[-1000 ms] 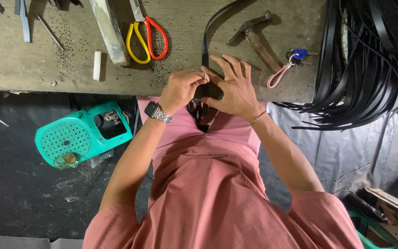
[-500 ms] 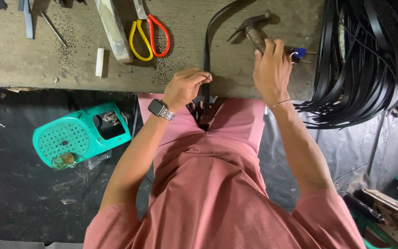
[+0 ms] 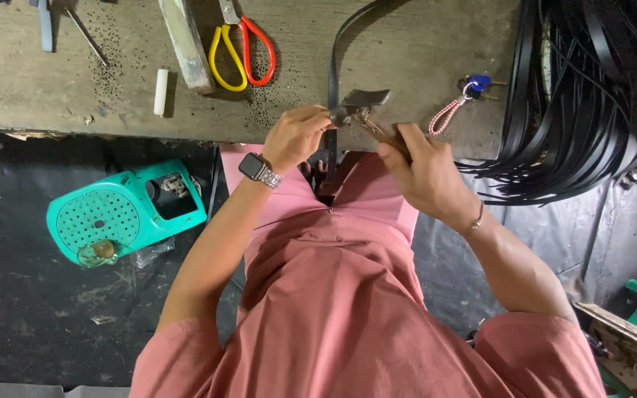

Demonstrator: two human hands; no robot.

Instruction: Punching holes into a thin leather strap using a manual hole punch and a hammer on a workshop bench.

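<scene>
Single head-worn view, looking steeply down, close over the person's lap and the bench (image 3: 422,44) edge.

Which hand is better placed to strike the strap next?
The right hand, probably. It already grips the hammer by its handle, with the head poised over the black strap at the bench edge. The left hand is pinching the strap in place, so it looks committed to steadying.

Our right hand (image 3: 425,173) covers most of the wooden hammer handle (image 3: 377,129). The thin black strap (image 3: 332,81) vanishes behind our left hand (image 3: 296,136). The top edge crops the yellow-and-red-handled scissors (image 3: 241,44).
</scene>
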